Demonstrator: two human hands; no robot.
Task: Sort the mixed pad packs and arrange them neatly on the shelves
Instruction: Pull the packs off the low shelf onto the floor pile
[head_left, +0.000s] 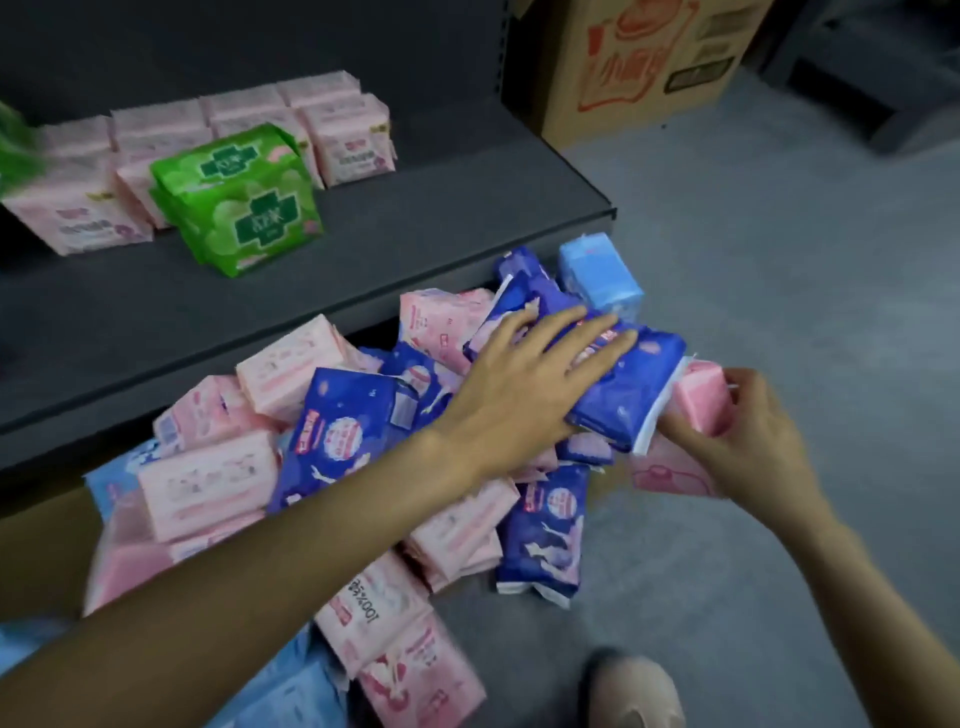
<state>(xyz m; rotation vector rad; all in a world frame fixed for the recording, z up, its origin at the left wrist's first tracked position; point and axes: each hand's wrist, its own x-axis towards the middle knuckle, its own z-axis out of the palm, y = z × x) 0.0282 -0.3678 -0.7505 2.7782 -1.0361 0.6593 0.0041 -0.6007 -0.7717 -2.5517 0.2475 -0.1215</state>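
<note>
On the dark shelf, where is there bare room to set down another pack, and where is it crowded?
The shelf is bare in front of and to the right of the green packs, out to its right end, and along the front edge. Its back left is crowded with rows of pink packs. Below, the floor pile is packed, with the left hand flat on a dark blue pack.

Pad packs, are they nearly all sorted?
Not yet. Pink packs and two green packs already sit on the shelf. The left hand presses a dark blue pack; the right hand holds a pink pack. A big mixed pile remains.
</note>
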